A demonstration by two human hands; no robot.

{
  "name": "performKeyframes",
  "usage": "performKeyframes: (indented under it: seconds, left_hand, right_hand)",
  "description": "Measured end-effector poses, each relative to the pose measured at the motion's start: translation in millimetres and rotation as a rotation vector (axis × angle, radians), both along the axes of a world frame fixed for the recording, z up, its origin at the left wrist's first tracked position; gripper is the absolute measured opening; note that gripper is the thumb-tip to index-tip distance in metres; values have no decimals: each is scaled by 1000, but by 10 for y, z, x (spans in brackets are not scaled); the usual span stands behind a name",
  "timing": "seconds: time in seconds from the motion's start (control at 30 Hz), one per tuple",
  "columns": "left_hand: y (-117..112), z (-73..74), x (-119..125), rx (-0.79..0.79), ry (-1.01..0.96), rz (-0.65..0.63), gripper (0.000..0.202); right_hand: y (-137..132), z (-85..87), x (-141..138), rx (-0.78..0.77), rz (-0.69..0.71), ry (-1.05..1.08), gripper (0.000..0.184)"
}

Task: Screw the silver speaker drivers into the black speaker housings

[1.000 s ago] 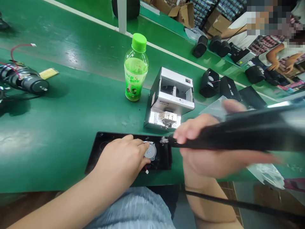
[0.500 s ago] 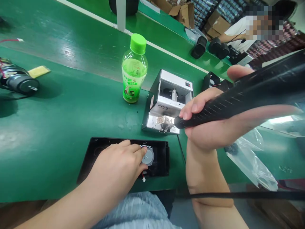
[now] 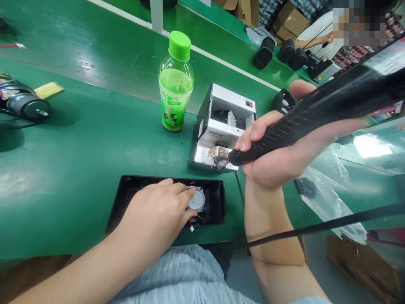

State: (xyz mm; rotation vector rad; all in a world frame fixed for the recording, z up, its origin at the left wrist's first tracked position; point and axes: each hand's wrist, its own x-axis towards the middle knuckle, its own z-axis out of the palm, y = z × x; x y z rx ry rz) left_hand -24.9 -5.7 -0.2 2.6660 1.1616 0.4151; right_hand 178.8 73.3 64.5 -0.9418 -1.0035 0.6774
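**Where's all this happening?**

On a green workbench [image 3: 79, 156], seen from above, with a person's bare forearms coming in from the bottom edge. A bottle of green drink [image 3: 176, 93] stands beyond them, beside a screw feeder [image 3: 221, 135] with a metal rail at its front

**And the main tool?**

A black electric screwdriver [image 3: 300, 114] lies on a long diagonal, its rear end running off the upper right of the frame and its nose pointing down and left at the feeder's rail

**How's it held?**

The right hand [image 3: 272, 156] is closed firmly around the ribbed grip, wrist low and forearm rising from the bottom edge. A black cable crosses that forearm

**The other hand?**

The left hand [image 3: 155, 207] lies palm down on a black plastic housing [image 3: 215, 198], fingers curved over a round metal disc [image 3: 196, 199]. I can't tell whether it's gripping the disc or only resting on it

**Anything hard to make out?**

Yes, the screwdriver's tip is lost against the rail, so contact can't be judged. The left hand also hides much of the housing, and a red wire [image 3: 190, 223] shows just below the disc
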Motion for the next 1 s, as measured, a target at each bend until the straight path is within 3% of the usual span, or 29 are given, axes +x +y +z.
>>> performKeyframes:
  seconds: [0.1,0.2,0.27,0.37,0.43,0.73,1.0]
  left_hand:
    - [17,49,1,-5,-42,23,45]
    - [24,111,31,4,-147,69,45]
    - [28,139,77,-9,-236,69,45]
    - [36,148,163,-81,-375,5,26]
    - [34,149,204,-139,-447,-39,11]
    - [-16,282,222,-476,-645,-52,17]
    - [66,344,107,-459,-482,-192,22]
  right_hand:
    - [-115,92,-46,158,-87,46,61]
    - [-347,294,-42,63,-24,71,66]
    - [-519,441,-15,-17,29,86,60]
    - [-725,575,44,-68,100,141,48]
    - [-817,595,76,-82,152,156,46]
    - [-1059,536,44,-66,69,201,31]
    - [-1074,580,88,-83,124,189,33]
